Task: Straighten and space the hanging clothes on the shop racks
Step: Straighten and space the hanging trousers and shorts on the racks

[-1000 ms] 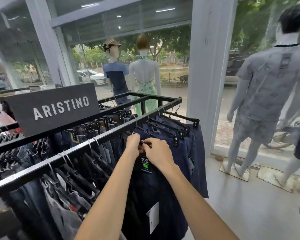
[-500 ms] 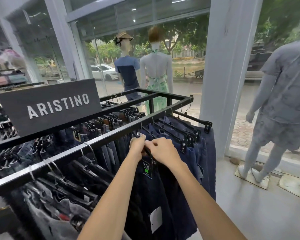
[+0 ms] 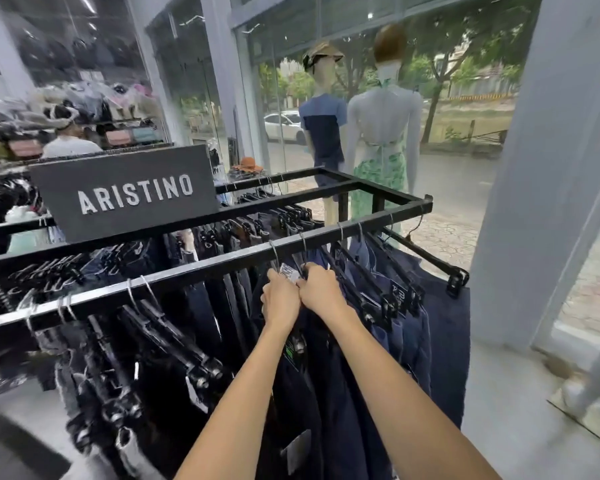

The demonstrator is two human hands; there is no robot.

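Note:
A black metal rack [image 3: 222, 263] carries dark jeans and navy shorts on black clip hangers. My left hand [image 3: 280, 299] and my right hand [image 3: 321, 292] are side by side just under the front rail, both curled around the top of one dark denim garment [image 3: 312, 393] and its hanger. A white paper tag [image 3: 288, 271] sticks up between my hands. To the right hang several navy shorts [image 3: 440, 327], spaced apart. To the left, dark jeans [image 3: 146, 358] hang close together.
A dark ARISTINO sign [image 3: 129, 192] sits on the rack's middle bar. Two dressed mannequins [image 3: 324, 123] [image 3: 383, 133] stand in the shop window behind the rack. A wide pillar [image 3: 541, 188] rises at the right, with grey floor [image 3: 520, 427] beside it.
The view has swung left and closer to the rack. My hands stay together on the same hanger, slightly higher under the rail, and a white tag now shows between them.

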